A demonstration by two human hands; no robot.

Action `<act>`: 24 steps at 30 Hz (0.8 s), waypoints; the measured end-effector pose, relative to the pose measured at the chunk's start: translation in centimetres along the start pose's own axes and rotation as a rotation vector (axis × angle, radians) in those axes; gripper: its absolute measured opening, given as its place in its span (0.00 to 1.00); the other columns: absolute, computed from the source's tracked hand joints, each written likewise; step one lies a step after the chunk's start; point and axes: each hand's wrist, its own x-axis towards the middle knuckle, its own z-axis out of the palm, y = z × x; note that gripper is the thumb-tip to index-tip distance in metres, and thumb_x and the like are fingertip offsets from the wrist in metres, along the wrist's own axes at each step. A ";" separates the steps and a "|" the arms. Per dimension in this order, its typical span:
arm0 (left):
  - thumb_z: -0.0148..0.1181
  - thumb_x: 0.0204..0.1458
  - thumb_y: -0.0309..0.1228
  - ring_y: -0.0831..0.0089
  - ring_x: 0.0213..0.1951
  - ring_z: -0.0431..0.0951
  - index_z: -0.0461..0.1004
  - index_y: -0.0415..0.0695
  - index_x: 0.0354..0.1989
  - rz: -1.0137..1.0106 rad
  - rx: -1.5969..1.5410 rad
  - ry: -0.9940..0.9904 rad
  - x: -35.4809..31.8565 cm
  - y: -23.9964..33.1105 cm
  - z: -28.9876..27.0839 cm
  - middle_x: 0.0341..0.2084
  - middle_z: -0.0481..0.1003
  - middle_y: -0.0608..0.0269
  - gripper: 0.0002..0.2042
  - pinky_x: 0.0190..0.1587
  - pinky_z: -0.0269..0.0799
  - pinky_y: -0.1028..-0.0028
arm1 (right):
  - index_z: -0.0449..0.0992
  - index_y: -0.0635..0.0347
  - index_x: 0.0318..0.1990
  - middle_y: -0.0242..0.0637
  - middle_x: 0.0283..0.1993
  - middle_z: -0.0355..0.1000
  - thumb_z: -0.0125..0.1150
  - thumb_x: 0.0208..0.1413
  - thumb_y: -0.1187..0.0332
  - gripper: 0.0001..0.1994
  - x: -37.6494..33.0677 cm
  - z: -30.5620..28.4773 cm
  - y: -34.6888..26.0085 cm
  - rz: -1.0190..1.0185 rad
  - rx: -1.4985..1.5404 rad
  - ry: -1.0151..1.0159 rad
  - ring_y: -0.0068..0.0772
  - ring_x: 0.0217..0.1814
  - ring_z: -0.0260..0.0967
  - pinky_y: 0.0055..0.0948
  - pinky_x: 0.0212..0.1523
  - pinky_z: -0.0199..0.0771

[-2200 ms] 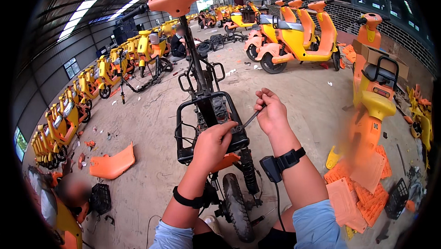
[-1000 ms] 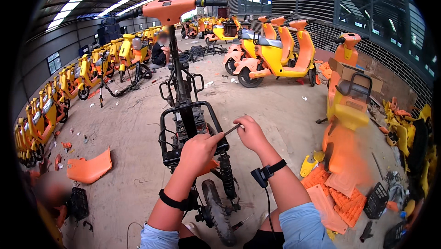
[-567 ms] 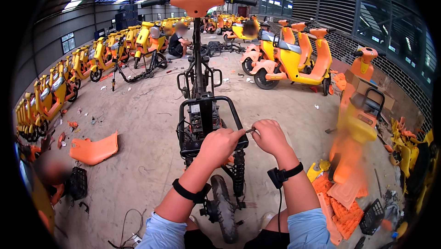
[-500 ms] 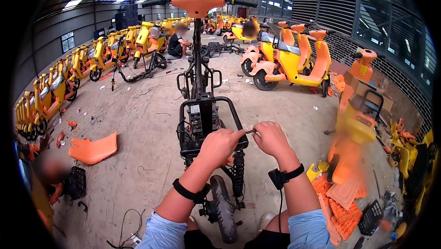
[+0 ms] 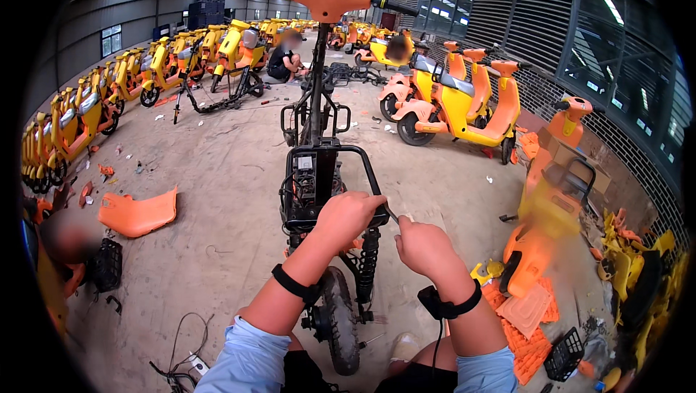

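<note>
– Closest in, holding what?

– With the right hand (image 5: pixel 426 248), gripping the lower end of a slim, dark, bar-shaped metal tool (image 5: pixel 392 213), curling the fingers firmly round it. With the left hand (image 5: pixel 346 217), pinching the upper end, by the look of it, though partly hidden.

– Placed where, exactly?

– Between both hands, slanting down to the right, just beside the near right corner of a black tubular metal rack (image 5: pixel 355 149). Seated on a fastener or not: impossible to tell.

– At which step, then?

– Probably loosening or tightening something at that corner. Calling next, most likely, for steadying the upper end with the left while swinging the lower end with the right, without slipping or knocking knuckles.

– And beyond?

– Past the rack, up a bare black metal steering column (image 5: pixel 317 88) to an orange plastic handlebar cover (image 5: pixel 330 0). Farther off, to the right, parked yellow-and-orange plastic-bodied scooters (image 5: pixel 455 106); deeper in, low to the floor, a person in dark clothes (image 5: pixel 278 64).
</note>
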 end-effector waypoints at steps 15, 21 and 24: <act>0.62 0.58 0.26 0.56 0.38 0.83 0.84 0.51 0.50 -0.040 0.048 -0.013 0.1 0.9 -0.2 0.30 0.80 0.60 0.13 0.40 0.80 0.58 | 0.71 0.68 0.41 0.59 0.33 0.80 0.59 0.55 0.75 0.08 0.4 -0.6 1.6 -0.039 0.265 0.055 0.63 0.35 0.81 0.55 0.37 0.81; 0.64 0.57 0.26 0.57 0.36 0.83 0.84 0.51 0.51 -0.023 0.088 -0.018 0.4 1.0 0.5 0.29 0.79 0.61 0.14 0.38 0.80 0.59 | 0.72 0.73 0.43 0.57 0.30 0.81 0.60 0.57 0.72 0.12 0.3 -1.3 0.2 0.054 0.220 0.026 0.60 0.35 0.83 0.53 0.35 0.82; 0.64 0.57 0.26 0.58 0.35 0.83 0.84 0.53 0.53 -0.051 0.112 -0.030 0.0 1.0 -0.3 0.29 0.79 0.61 0.16 0.37 0.80 0.59 | 0.72 0.72 0.45 0.53 0.30 0.82 0.61 0.59 0.69 0.13 0.6 -1.8 -1.0 0.069 0.217 -0.012 0.55 0.34 0.85 0.46 0.32 0.84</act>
